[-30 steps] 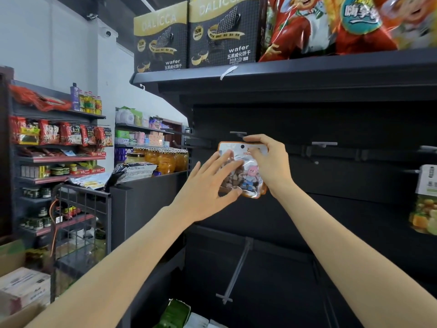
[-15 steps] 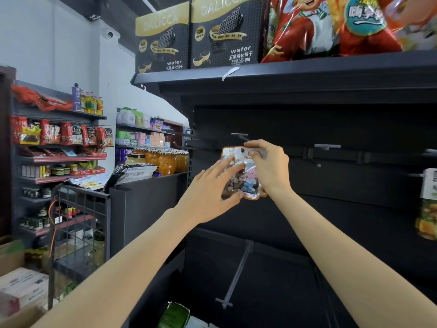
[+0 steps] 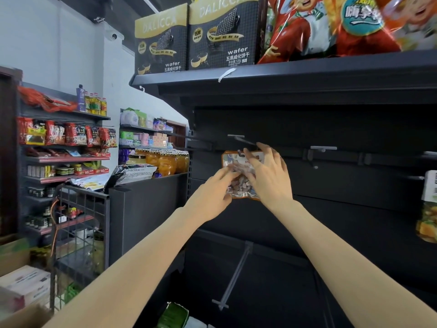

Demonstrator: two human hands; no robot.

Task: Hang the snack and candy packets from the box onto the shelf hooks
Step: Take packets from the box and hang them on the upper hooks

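Candy packet (image 3: 238, 183) sits at hook (image 3: 243, 140), header up for threading. Left hand (image 3: 212, 195) steadies it, fingers spread; right hand (image 3: 267, 176) lies over it, fingers loosely spread.

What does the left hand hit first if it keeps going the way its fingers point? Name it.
The candy packet. The left hand points up and right, its fingertips already at the packet's lower part, beside the right hand. Behind the packet is the shelf's dark back panel; depth there is unclear.
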